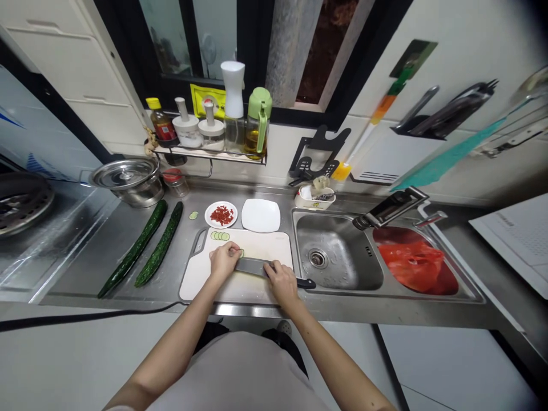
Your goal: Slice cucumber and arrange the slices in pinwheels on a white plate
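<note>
A white cutting board point(257, 242) lies on the steel counter in front of me. My left hand point(223, 261) is curled over a short piece of cucumber point(241, 252), holding it down on the board. My right hand point(281, 282) is closed round the black handle of a wide knife point(250, 266), whose blade lies right beside the left fingers. A few cut cucumber slices point(220, 236) sit at the board's far left corner. Two whole cucumbers point(148, 246) lie on the counter to the left.
A small plate of chopped red chilli point(221, 215) and a bare white square plate point(261, 216) stand behind the board. The sink point(338, 257) is to the right, with a red basin point(414, 266) beside it. A lidded steel pot point(127, 180) and condiment rack point(209, 149) stand at the back left.
</note>
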{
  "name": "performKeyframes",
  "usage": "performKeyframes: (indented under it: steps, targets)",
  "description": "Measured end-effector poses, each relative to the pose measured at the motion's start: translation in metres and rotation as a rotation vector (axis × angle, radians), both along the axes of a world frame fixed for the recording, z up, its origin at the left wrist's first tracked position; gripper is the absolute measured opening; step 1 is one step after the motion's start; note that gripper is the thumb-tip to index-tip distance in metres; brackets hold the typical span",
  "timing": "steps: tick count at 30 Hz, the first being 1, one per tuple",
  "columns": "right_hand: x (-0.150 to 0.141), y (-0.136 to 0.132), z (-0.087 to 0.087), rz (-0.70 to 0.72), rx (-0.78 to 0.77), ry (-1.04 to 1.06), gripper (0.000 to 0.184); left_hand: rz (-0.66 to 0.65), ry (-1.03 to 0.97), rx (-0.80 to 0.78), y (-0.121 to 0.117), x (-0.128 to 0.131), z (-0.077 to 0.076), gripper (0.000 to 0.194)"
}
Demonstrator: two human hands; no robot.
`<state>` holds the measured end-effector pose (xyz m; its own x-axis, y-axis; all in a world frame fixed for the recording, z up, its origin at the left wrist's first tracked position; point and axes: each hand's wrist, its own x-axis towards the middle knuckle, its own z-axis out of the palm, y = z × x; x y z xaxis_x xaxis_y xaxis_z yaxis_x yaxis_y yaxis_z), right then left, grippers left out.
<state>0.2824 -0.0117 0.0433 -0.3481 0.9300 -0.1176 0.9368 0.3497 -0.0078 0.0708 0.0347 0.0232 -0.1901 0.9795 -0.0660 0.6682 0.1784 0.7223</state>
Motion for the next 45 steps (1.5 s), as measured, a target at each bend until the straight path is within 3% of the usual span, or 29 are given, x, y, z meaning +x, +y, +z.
performKeyframes:
  steps: [7, 15, 22, 32, 38, 45]
  targets:
    - [0.012, 0.001, -0.004, -0.044, -0.018, -0.004, 0.035, 0.187, 0.095, 0.007, 0.020, -0.023, -0.013, 0.013]
    - [0.018, -0.002, -0.007, -0.084, -0.003, 0.017, 0.032, 0.276, 0.143, 0.052, 0.038, -0.022, -0.039, 0.021]
    - [0.020, -0.005, -0.012, -0.084, 0.060, 0.078, 0.028, 0.226, 0.237, 0.089, 0.055, -0.026, -0.048, 0.024]
    - [0.020, -0.005, -0.011, -0.120, 0.013, 0.105, 0.027, 0.007, 0.379, 0.251, 0.038, -0.038, -0.066, 0.021]
    - [0.020, -0.002, -0.010, -0.142, -0.029, 0.112, 0.029, -0.013, 0.394, 0.329, 0.041, -0.039, -0.072, 0.020]
    - [0.017, 0.001, -0.007, -0.200, -0.069, 0.165, 0.029, -0.010, 0.378, 0.309, 0.042, -0.038, -0.069, 0.022]
